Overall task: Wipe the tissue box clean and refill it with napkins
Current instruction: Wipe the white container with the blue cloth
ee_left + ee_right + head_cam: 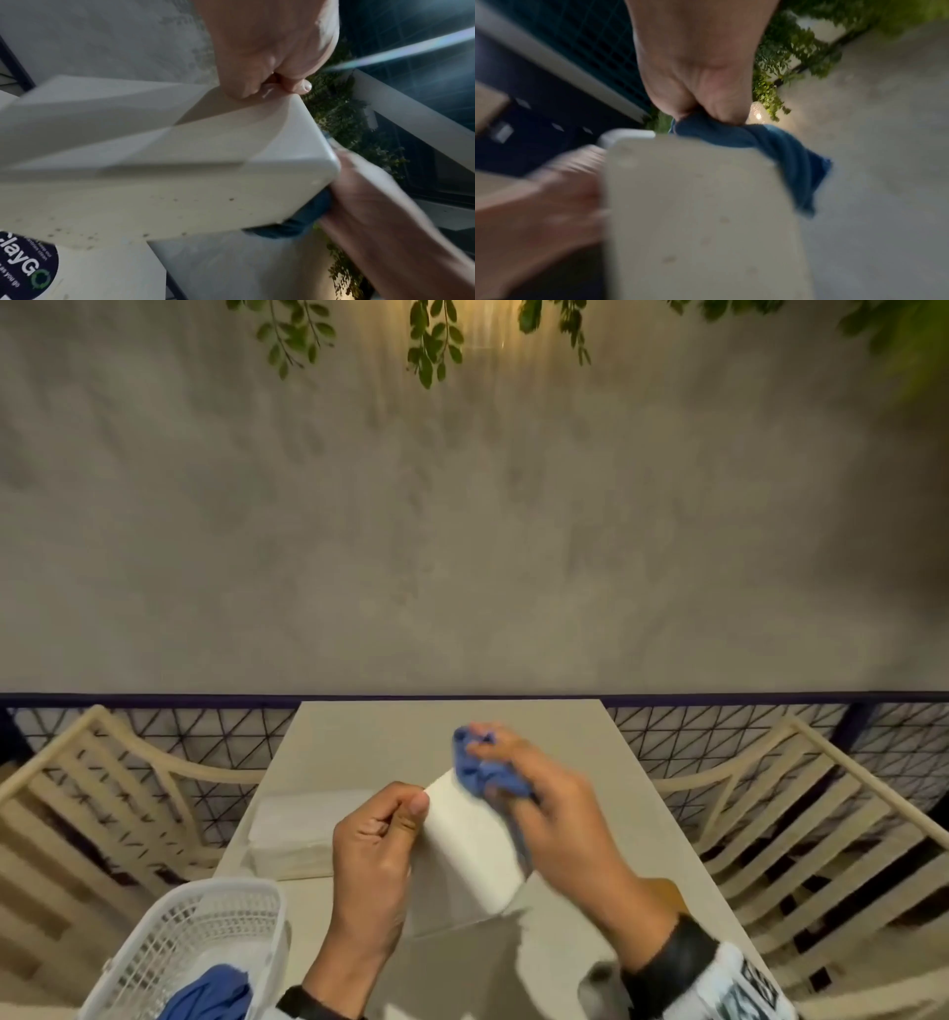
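Note:
A white tissue box (470, 845) is held tilted above the table, its underside speckled with dark spots (154, 203). My left hand (377, 850) grips its left side, thumb on the upper edge. My right hand (534, 793) holds a bunched blue cloth (485, 773) against the box's far right end. In the right wrist view the cloth (770, 146) drapes over the box's (700, 213) top corner. A stack of white napkins (303, 834) lies on the table to the left.
A white mesh basket (205, 942) with another blue cloth (210, 994) in it stands at the table's (590, 747) near left corner. Cream slatted chairs (801, 845) flank the table. A dark railing and a grey wall lie behind. A round sticker (25, 270) sits on the table.

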Action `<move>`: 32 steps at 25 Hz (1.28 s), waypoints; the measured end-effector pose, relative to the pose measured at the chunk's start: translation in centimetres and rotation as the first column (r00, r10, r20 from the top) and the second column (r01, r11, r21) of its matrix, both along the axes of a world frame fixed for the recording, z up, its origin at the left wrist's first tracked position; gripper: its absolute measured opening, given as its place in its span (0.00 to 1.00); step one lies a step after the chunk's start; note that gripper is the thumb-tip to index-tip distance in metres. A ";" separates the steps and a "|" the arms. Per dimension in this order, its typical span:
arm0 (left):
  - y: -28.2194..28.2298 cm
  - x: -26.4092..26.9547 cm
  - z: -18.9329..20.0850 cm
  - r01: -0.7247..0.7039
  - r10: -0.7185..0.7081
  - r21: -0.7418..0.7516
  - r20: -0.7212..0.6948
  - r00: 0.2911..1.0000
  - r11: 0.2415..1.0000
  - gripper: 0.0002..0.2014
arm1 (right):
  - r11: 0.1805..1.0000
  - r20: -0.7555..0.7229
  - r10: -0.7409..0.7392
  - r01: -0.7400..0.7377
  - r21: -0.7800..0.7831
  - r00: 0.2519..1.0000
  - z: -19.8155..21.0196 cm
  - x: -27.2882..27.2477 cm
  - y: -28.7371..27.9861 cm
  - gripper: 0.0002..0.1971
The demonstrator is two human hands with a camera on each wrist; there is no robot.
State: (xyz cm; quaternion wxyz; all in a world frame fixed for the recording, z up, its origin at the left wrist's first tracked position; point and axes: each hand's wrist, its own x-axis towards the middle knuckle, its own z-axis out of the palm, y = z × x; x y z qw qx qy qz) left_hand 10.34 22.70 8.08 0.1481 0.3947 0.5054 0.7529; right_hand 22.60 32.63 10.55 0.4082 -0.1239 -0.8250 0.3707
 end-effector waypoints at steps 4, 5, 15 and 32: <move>0.2 -0.3 -0.1 0.025 -0.024 -0.039 0.030 0.999 0.999 0.10 | 0.998 0.055 0.042 -0.044 0.033 0.998 -1.2 0.9 0.1 0.26; 0.3 -0.1 -0.1 0.023 -0.020 -0.051 0.043 0.999 0.998 0.11 | 1.000 0.068 -0.009 0.011 -0.024 0.998 -1.1 1.1 0.9 0.24; 0.5 -0.8 0.7 0.179 -0.173 -0.009 0.213 0.962 0.984 0.16 | 0.977 0.073 0.034 -0.048 0.208 0.997 -0.6 4.1 1.4 0.18; -1.4 -1.7 0.8 0.252 -0.299 0.174 0.352 0.887 0.952 0.23 | 0.850 -0.106 0.168 -0.198 -0.488 0.980 1.7 1.2 2.3 0.10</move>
